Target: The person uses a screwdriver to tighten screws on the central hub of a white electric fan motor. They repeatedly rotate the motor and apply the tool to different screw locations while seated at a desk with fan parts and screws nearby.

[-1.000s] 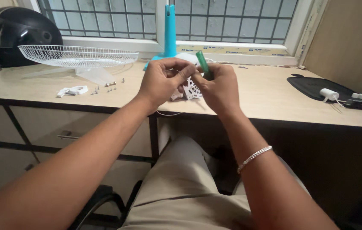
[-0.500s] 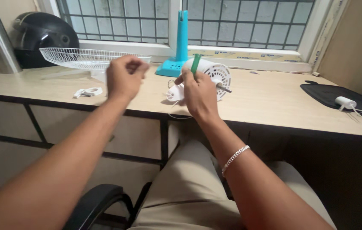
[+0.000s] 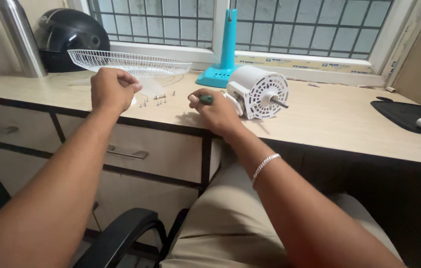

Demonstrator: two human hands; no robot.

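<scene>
Left hand (image 3: pixel 113 89) fisted above loose screws (image 3: pixel 157 100) near tabletop (image 3: pixel 329 119) front edge; right hand (image 3: pixel 215 111) gripping green-handled screwdriver (image 3: pixel 206 99) beside white fan motor (image 3: pixel 257 92). Risked knocking screws off.

One head-worn view, looking down and forward over your own arms to the desk.

You see everything from your head, seated close at the desk's (image 3: pixel 319 116) front edge, facing the window (image 3: pixel 290 25) behind its back edge. Your left hand (image 3: pixel 111 89) and right hand (image 3: pixel 215 111) reach in from the bottom of the frame, near the lens. The view runs from the helmet (image 3: pixel 69 37) at the back left corner to the black mat (image 3: pixel 404 114) at the right edge. No second view shares the scene.
</scene>
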